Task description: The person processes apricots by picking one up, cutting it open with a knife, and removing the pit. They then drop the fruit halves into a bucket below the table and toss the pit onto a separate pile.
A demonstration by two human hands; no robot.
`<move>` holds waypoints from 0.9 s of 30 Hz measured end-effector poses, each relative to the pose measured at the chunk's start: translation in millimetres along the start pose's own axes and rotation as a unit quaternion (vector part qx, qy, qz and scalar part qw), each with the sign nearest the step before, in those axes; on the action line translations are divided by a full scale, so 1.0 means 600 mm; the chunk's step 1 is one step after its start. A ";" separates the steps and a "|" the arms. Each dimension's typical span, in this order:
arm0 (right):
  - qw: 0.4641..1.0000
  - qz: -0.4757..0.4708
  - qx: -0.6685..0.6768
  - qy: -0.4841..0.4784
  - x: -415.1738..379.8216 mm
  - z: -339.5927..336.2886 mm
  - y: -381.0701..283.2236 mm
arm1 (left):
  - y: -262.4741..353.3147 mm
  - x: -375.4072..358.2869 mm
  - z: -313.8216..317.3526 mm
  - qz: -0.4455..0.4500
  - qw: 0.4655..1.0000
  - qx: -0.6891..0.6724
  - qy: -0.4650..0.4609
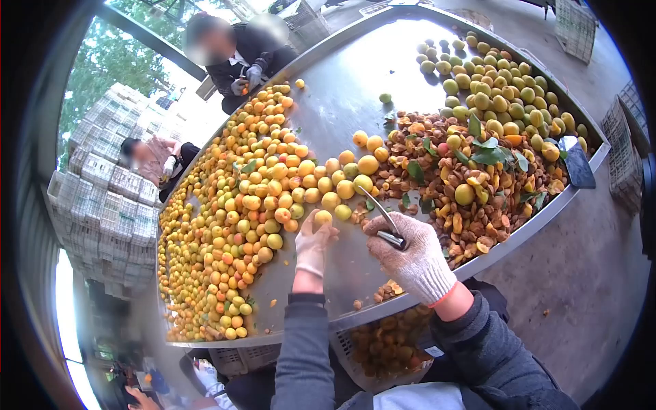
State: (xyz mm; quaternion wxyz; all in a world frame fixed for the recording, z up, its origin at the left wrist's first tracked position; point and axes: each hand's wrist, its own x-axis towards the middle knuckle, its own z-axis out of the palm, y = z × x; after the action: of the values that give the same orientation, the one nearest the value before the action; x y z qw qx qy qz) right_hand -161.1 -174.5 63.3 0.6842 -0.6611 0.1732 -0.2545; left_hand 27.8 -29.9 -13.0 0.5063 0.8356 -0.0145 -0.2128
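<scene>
1. Left hand [315,242], in a thin pale glove, is partly closed, its fingertips curled around a yellow fruit [323,217].
2. That fruit looks round, smooth and whole, and sits at the near fringe of the ripe fruit heap [273,191].
3. Right hand [410,256] is wrapped firmly around a knife [392,239]; its coarse knitted glove is stained and ends in an orange-red cuff. The slim, curved metal blade points away from the person, toward the fruit.
4. The ripe fruit heap runs from yellow to deep orange, some pieces blushed red, and spreads leftward over the shiny metal table [335,102], which has a raised rim.
5. Right of the knife lies a pile of split fruit [451,198], brown and orange, moist-looking and ragged, with flat green leaves [486,156] on top.
6. Beyond that are whole greenish-yellow fruit [506,96]; a dark flat panel [579,164] leans at the table's corner.
7. Below the near edge, a plastic crate [342,342] contains more fruit; its small white label [434,351] is too small to read.
8. Across the table, a gloved co-worker [249,78] handles something orange; farther left, another person [152,160] is near stacked pale slatted crates [102,184].
</scene>
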 end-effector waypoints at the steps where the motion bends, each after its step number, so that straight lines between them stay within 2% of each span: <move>1: 1.000 0.004 0.005 -0.018 -0.003 0.006 0.002 | -0.015 -0.025 -0.015 0.049 0.984 -0.161 -0.058; 2: 1.000 0.002 -0.008 -0.027 -0.005 0.014 0.008 | -0.015 -0.049 -0.026 0.099 0.937 -0.316 -0.112; 3: 0.999 -0.001 -0.006 -0.035 -0.009 0.024 0.015 | -0.012 -0.071 -0.034 0.102 0.937 -0.318 -0.104; 5: 0.996 -0.026 -0.056 -0.059 -0.019 0.045 0.029 | 0.017 -0.136 -0.041 0.107 0.848 -0.480 -0.199; 6: 0.993 -0.034 -0.079 -0.082 -0.024 0.054 0.035 | 0.029 -0.160 -0.043 0.085 0.835 -0.510 -0.190; 9: 0.979 -0.080 -0.120 -0.142 -0.043 0.073 0.035 | 0.025 -0.193 -0.061 0.104 0.849 -0.486 -0.181; 11: 0.973 -0.094 -0.150 -0.145 -0.054 0.087 0.031 | 0.026 -0.213 -0.068 0.115 0.840 -0.498 -0.183; 13: 0.973 -0.061 -0.134 -0.176 -0.062 0.093 0.025 | 0.024 -0.229 -0.071 0.122 0.831 -0.509 -0.187; 15: 0.970 -0.071 -0.142 -0.184 -0.067 0.095 0.018 | 0.021 -0.239 -0.074 0.129 0.844 -0.494 -0.166; 17: 0.972 -0.072 -0.109 -0.195 -0.071 0.097 0.014 | 0.028 -0.256 -0.075 0.122 0.842 -0.500 -0.162; 22: 0.970 -0.070 -0.128 -0.193 -0.069 0.101 0.017 | 0.026 -0.258 -0.066 0.124 0.833 -0.516 -0.157; 25: 0.960 -0.066 -0.188 -0.197 -0.061 0.104 0.026 | 0.029 -0.264 -0.056 0.144 0.854 -0.479 -0.142; 27: 0.949 -0.060 -0.234 -0.203 -0.061 0.107 0.038 | 0.027 -0.269 -0.047 0.174 0.925 -0.334 -0.048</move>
State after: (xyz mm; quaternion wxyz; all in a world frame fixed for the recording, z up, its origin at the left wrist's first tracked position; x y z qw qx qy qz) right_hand -151.1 -101.2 41.4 0.5146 -0.8494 0.0454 -0.1079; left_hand -105.7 24.7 67.0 0.7840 0.5910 -0.1122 -0.1533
